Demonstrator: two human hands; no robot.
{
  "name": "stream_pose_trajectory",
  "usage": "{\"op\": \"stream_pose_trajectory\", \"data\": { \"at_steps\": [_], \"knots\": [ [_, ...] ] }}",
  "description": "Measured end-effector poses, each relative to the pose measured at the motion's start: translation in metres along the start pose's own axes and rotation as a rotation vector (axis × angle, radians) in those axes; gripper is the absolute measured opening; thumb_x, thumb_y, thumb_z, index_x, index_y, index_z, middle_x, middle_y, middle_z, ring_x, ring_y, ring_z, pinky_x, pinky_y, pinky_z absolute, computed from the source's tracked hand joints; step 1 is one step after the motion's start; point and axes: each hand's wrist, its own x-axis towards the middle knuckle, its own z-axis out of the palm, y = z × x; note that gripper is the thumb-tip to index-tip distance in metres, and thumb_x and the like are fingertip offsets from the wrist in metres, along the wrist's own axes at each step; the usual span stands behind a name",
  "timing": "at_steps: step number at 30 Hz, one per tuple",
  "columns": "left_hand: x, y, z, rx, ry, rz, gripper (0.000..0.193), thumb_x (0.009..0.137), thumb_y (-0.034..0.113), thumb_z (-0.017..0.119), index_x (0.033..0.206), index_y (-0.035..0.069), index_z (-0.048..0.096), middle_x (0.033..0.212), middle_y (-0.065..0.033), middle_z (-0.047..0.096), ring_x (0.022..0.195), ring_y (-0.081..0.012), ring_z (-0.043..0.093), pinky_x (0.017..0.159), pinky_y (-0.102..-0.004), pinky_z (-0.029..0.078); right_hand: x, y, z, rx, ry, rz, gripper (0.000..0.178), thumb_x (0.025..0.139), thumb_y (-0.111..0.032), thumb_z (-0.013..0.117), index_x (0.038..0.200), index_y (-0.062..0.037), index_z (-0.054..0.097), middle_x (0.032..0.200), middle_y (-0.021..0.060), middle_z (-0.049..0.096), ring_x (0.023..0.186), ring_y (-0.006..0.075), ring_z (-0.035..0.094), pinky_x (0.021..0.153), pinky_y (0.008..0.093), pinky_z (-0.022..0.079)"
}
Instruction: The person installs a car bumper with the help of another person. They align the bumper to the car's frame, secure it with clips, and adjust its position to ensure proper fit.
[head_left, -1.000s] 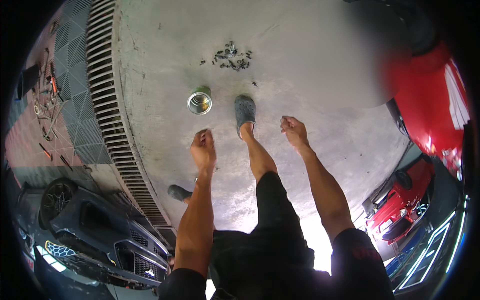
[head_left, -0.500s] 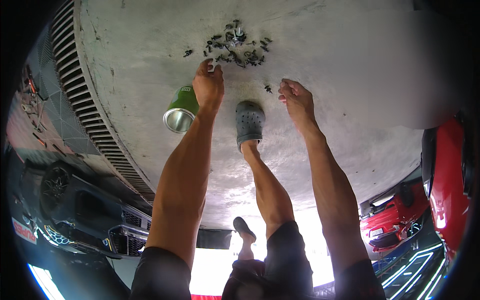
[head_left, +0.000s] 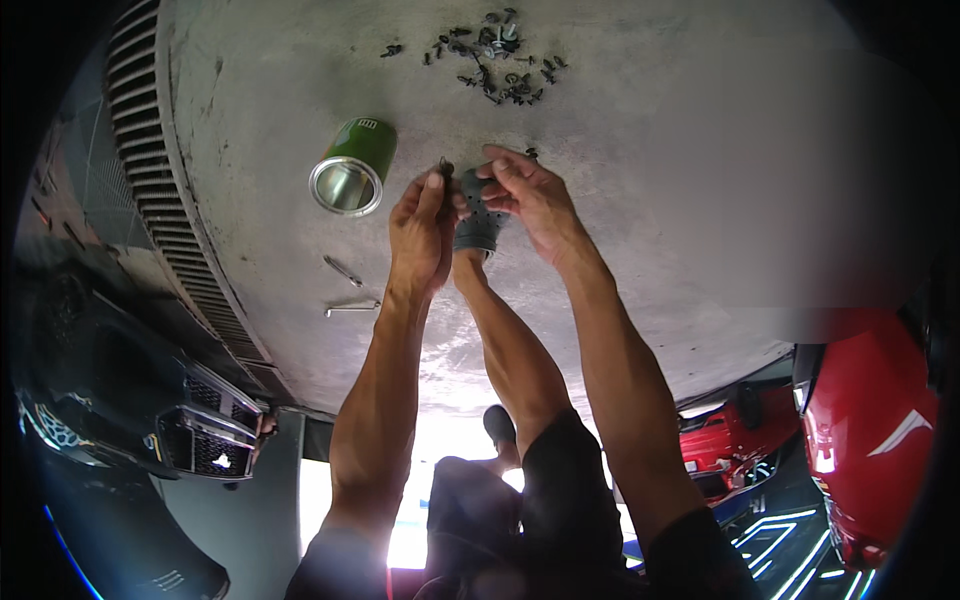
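Thumb and fingers of my left hand (head_left: 423,225) pinch a small dark fastener (head_left: 446,168) above my shoe. My right hand (head_left: 540,205) is just to the right, its index finger stretched out and thumb apart, with nothing visible in it. A green can (head_left: 364,145), its open mouth showing a shiny metal inside, stands left of my left hand. Farther off on the floor is a loose pile of black fasteners (head_left: 520,88), with a few silver bolts (head_left: 505,42) among them. One single black fastener (head_left: 532,153) lies beyond my right fingertips, partly covered.
My grey clog (head_left: 478,238) is below my hands. Two slim metal tools lie on the concrete: a wrench (head_left: 352,308) and a shorter tool (head_left: 343,270). A slotted drain grate (head_left: 150,180) curves along the left. A dark car (head_left: 130,390) and a red car (head_left: 870,420) stand at the sides.
My left hand has drawn back from beside the pile and now holds a fastener. My right hand has moved left towards it. The view has shifted, and the two tools now show.
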Motion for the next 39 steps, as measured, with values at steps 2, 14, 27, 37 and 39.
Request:
{"op": "stream_pose_trajectory", "data": {
  "at_steps": [2, 14, 27, 37, 39],
  "knots": [
    [-0.039, 0.004, -0.001, -0.088, -0.018, -0.044, 0.026, 0.115, 0.022, 0.060, 0.124, -0.002, 0.067, 0.096, -0.0084, 0.070, 0.082, -0.0164, 0.065, 0.081, -0.0325, 0.054, -0.031, -0.009, 0.015, -0.102, -0.089, 0.000, 0.046, 0.110, -0.034, 0.069, 0.146, -0.0058, 0.067, 0.119, 0.0036, 0.075, 0.095, 0.0107, 0.067, 0.093, 0.0310, 0.056],
    [-0.216, -0.085, 0.055, -0.229, 0.084, 0.115, 0.030, 0.110, 0.016, 0.067, 0.133, -0.004, 0.061, 0.104, -0.0092, 0.074, 0.088, -0.0158, 0.072, 0.079, -0.0307, 0.061, -0.197, -0.028, -0.012, -0.687, -0.149, -0.027, 0.026, 0.104, -0.021, 0.078, 0.114, 0.0031, 0.079, 0.097, 0.0071, 0.076, 0.079, 0.0115, 0.068, 0.072, 0.0289, 0.057],
    [-0.237, -0.214, 0.086, -0.509, 0.430, 0.193, 0.022, 0.108, 0.008, 0.069, 0.126, -0.005, 0.064, 0.100, -0.0079, 0.072, 0.088, -0.0129, 0.070, 0.082, -0.0297, 0.060, -0.174, -0.015, -0.085, -1.047, -0.489, 0.201, 0.028, 0.108, -0.023, 0.072, 0.123, -0.0001, 0.081, 0.095, 0.0046, 0.078, 0.091, 0.0099, 0.068, 0.084, 0.0272, 0.056],
    [-0.222, -0.217, 0.116, -0.279, 0.522, 0.361, 0.034, 0.102, 0.002, 0.077, 0.132, -0.005, 0.065, 0.105, -0.0105, 0.074, 0.094, -0.0137, 0.074, 0.087, -0.0269, 0.061, -0.158, -0.031, -0.114, -0.807, -0.496, 0.348, 0.033, 0.112, -0.020, 0.066, 0.134, 0.0026, 0.073, 0.105, 0.0065, 0.077, 0.095, 0.0141, 0.072, 0.087, 0.0325, 0.061],
    [-0.218, -0.216, 0.122, -0.234, 0.548, 0.334, 0.034, 0.101, 0.000, 0.077, 0.132, -0.004, 0.065, 0.104, -0.0104, 0.074, 0.093, -0.0138, 0.075, 0.086, -0.0249, 0.059, -0.156, -0.032, -0.116, -0.740, -0.504, 0.334, 0.031, 0.112, -0.020, 0.066, 0.132, 0.0019, 0.074, 0.106, 0.0064, 0.077, 0.095, 0.0139, 0.072, 0.087, 0.0326, 0.061]
  ]
}}
